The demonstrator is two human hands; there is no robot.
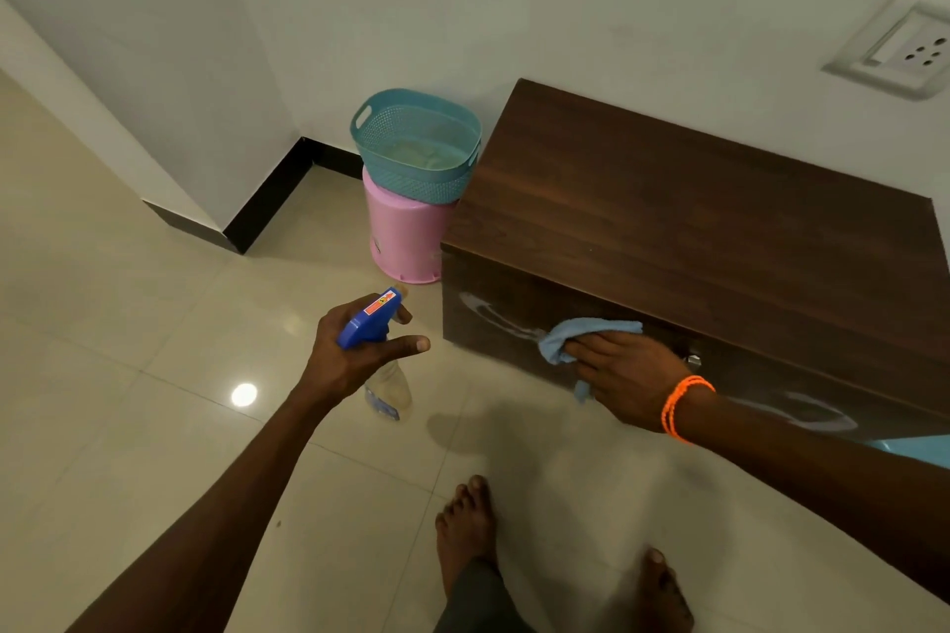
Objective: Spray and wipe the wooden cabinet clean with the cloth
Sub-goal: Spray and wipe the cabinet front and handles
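Observation:
A low dark wooden cabinet [694,211] stands against the white wall on the right. My right hand [624,375], with orange bands on its wrist, presses a light blue cloth [581,334] flat against the cabinet's front face. Whitish wet streaks [488,311] show on that face to the left of the cloth, and more to the right under my forearm. My left hand [354,350] grips a clear spray bottle [385,388] with a blue trigger head, held over the floor to the left of the cabinet.
A teal plastic basket [416,144] sits on an upturned pink bucket [406,242] beside the cabinet's left end. My bare feet [465,529] stand on the glossy tiled floor. A wall socket [905,46] is at the upper right. A wall corner juts out at the left.

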